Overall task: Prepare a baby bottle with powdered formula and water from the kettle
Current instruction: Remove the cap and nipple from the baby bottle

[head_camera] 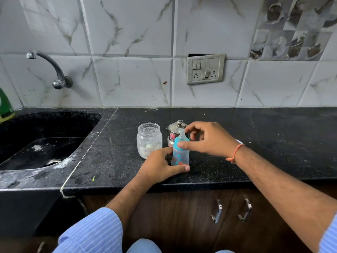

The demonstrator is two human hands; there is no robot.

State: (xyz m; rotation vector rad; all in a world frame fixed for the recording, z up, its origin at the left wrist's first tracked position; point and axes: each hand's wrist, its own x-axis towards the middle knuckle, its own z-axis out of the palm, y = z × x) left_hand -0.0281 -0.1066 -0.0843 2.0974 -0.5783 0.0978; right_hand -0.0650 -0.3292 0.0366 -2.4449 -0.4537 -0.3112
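A clear baby bottle (180, 155) with a blue collar and a teat stands upright on the black counter (255, 143). My left hand (160, 166) wraps around its base. My right hand (206, 138) grips the blue collar with thumb and fingers. Just behind the bottle stands a small steel kettle (176, 131) with a lid, partly hidden by my right hand. To the left stands an open clear jar (149, 139) with pale powder and a scoop at the bottom.
A black sink (40, 148) lies at the left with a wall tap (54, 70) above it. A green bottle (5, 106) stands at the far left edge. A socket panel (205, 69) is on the tiled wall. Cabinet handles (231, 209) sit below the counter.
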